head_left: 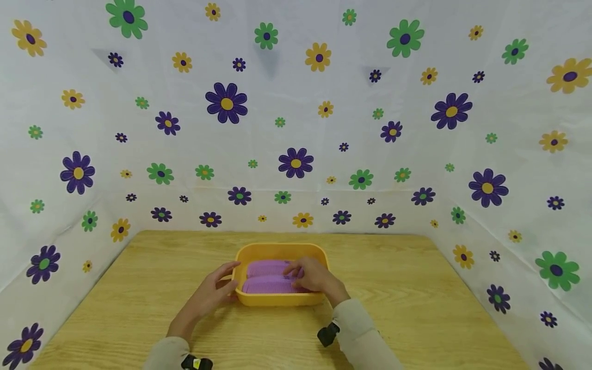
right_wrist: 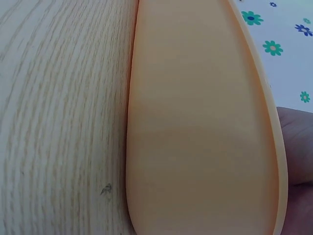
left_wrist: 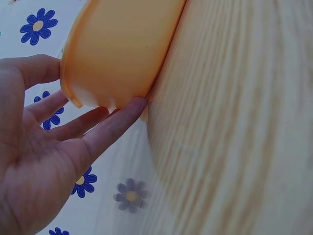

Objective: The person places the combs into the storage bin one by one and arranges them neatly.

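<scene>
A yellow plastic basin [head_left: 279, 299] stands on the table, with purple combs [head_left: 270, 285] lying lengthwise inside, teeth toward the near side. My left hand [head_left: 210, 295] holds the basin's left end. In the left wrist view its fingers [left_wrist: 120, 120] lie on the outer end wall and reach the rim of the basin [left_wrist: 120, 51]. My right hand [head_left: 314, 275] reaches over the right end, bent fingers and thumb over the combs' right part; whether they pinch a comb I cannot tell. In the right wrist view the basin wall [right_wrist: 205, 127] hides most of the right hand [right_wrist: 298, 161].
The wooden table [head_left: 370, 282] extends on both sides of the basin. White sheets with printed flowers [head_left: 296, 128] close in the back and both sides. Each sleeve has a black wrist camera, one on the left [head_left: 196, 362] and one on the right [head_left: 328, 335].
</scene>
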The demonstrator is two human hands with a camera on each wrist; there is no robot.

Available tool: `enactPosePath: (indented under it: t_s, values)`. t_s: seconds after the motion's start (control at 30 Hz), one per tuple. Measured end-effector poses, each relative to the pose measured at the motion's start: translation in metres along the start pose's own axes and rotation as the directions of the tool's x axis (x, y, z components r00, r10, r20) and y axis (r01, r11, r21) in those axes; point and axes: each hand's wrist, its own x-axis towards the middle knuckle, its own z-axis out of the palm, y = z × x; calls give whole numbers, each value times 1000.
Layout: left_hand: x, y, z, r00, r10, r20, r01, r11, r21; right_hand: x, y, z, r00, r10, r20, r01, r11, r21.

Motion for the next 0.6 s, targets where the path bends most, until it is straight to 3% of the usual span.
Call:
enactPosePath:
  t_s: [0.6]
  values:
    - [-3,-5,-1,1000,-12,-4,12,1000,14,-2,-4,3,1000,-10,14,10,1000,-17]
